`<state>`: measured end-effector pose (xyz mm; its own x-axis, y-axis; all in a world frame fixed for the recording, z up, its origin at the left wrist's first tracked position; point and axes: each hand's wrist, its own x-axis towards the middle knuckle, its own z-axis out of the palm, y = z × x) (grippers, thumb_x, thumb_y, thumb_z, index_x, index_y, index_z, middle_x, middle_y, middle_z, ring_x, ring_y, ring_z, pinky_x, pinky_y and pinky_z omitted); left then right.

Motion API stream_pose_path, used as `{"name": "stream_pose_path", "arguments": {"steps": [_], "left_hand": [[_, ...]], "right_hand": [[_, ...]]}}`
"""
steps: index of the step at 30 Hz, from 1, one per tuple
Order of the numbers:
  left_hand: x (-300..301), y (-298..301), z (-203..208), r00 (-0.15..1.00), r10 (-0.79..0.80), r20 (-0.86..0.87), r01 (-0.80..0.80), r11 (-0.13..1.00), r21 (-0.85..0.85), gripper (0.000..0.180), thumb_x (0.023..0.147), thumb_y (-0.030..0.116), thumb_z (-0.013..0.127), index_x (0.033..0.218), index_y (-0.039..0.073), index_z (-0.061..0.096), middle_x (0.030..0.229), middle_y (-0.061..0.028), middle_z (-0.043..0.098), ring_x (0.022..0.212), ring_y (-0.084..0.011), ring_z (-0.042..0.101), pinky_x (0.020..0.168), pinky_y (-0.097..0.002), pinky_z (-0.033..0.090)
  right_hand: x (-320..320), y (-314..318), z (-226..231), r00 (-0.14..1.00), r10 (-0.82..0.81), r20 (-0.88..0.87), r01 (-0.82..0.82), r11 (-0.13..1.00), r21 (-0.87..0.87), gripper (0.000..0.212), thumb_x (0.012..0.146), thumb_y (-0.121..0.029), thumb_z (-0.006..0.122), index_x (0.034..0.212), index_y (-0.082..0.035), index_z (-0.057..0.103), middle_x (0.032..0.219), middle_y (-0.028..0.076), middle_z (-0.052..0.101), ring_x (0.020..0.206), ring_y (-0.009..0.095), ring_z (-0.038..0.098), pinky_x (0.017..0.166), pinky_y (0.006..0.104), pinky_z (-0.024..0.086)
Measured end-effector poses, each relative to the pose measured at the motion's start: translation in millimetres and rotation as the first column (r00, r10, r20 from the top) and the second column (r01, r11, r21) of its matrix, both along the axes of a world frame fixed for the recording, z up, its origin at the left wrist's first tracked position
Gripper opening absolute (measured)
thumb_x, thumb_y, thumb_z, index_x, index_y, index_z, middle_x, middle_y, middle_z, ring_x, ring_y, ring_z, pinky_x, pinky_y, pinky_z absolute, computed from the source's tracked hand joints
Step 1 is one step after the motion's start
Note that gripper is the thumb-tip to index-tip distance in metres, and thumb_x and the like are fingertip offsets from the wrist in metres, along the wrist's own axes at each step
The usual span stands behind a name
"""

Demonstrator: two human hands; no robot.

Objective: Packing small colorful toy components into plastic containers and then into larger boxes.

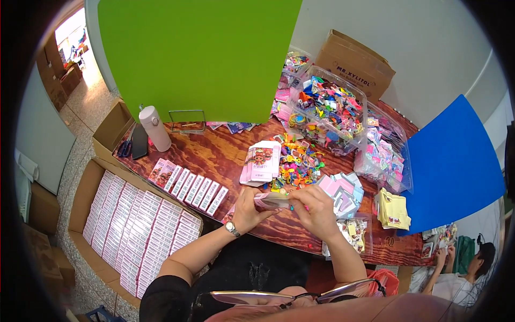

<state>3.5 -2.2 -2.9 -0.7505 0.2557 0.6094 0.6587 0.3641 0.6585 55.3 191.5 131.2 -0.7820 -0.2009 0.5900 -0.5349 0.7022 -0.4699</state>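
Tabletop point(214, 153): reddish-brown with a dark wavy grain, crowded with small goods; a pale wall point(429, 43) rises behind it.
Glasses point(257, 297): across the bottom edge of the view.
Left hand point(247, 211): its grip is closed around the left end of a small pink box point(271, 200); a wristwatch point(231, 229) sits on the wrist.
Right hand point(315, 210): its grip is narrow, thumb and fingers drawn together at the box's right end; whether they pinch a flap or something at its mouth, I cannot tell.
Pink box: between the two hands, over the near part of the tabletop.
Big carton point(104, 271): left of the tabletop, filled with rows of pale boxes point(142, 231).
Row of boxes point(199, 188): side by side on the tabletop, near the big carton.
Box stack point(262, 162): pink and white, just beyond the hands, beside a heap of bright trinkets point(300, 163).
Cards point(346, 193): pale, spread right of the trinkets, with yellow packets point(393, 209) farther right.
Bottle point(154, 129): pale pink, upright, a dark phone point(140, 142) beside it.
Clear bins point(383, 181): rear right, heaped with colourful pieces.
Boards: green point(198, 53) at the back, blue point(456, 166) at the right.
Brown carton point(351, 64): behind the bins.
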Motion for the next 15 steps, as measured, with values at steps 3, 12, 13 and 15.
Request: {"name": "stream_pose_path", "arguments": {"steps": [3,12,13,15], "left_hand": [[0,4,5,0.995,0.016,-0.095,-0.018,1.000,-0.017,0.071,0.059,0.020,0.096,0.114,0.002,0.055,0.101,-0.0158,0.060,0.092,-0.0361,0.059,0.078,-0.0435,0.049],[9,-2,6,0.998,-0.019,-0.057,0.014,0.997,-0.078,0.072,0.061,0.016,0.092,0.120,-0.001,0.054,0.108,-0.0195,0.060,0.097,-0.0392,0.059,0.084,-0.0459,0.049],[9,-4,3,1.000,-0.005,-0.002,0.005,0.996,-0.087,0.071,0.061,0.015,0.092,0.119,-0.001,0.054,0.107,-0.0197,0.060,0.097,-0.0390,0.060,0.084,-0.0449,0.049],[10,-11,2,0.998,-0.009,0.067,0.016,0.994,-0.111,0.072,0.064,0.019,0.091,0.121,-0.002,0.054,0.107,-0.0203,0.061,0.099,-0.0388,0.060,0.086,-0.0444,0.050]], "right_hand": [[1,-13,-9,1.000,0.011,-0.002,-0.010,0.998,0.056,0.016,0.080,0.000,0.074,0.096,-0.004,0.072,0.085,0.010,0.068,0.076,0.029,0.064,0.068,0.0374,0.051],[9,-24,-50,0.929,-0.037,-0.369,0.246,0.806,0.539,0.032,0.079,-0.018,0.066,0.110,-0.010,0.071,0.093,-0.001,0.067,0.069,0.014,0.057,0.059,0.0289,0.043],[7,-21,-51,0.952,-0.004,-0.305,0.170,0.837,0.520,0.034,0.078,-0.017,0.068,0.111,-0.011,0.071,0.094,-0.001,0.068,0.070,0.014,0.058,0.060,0.0295,0.044],[-2,0,-55,0.982,0.044,-0.184,0.044,0.894,0.447,0.031,0.080,-0.014,0.069,0.111,-0.010,0.072,0.091,0.002,0.069,0.071,0.017,0.061,0.061,0.0323,0.048]]}}
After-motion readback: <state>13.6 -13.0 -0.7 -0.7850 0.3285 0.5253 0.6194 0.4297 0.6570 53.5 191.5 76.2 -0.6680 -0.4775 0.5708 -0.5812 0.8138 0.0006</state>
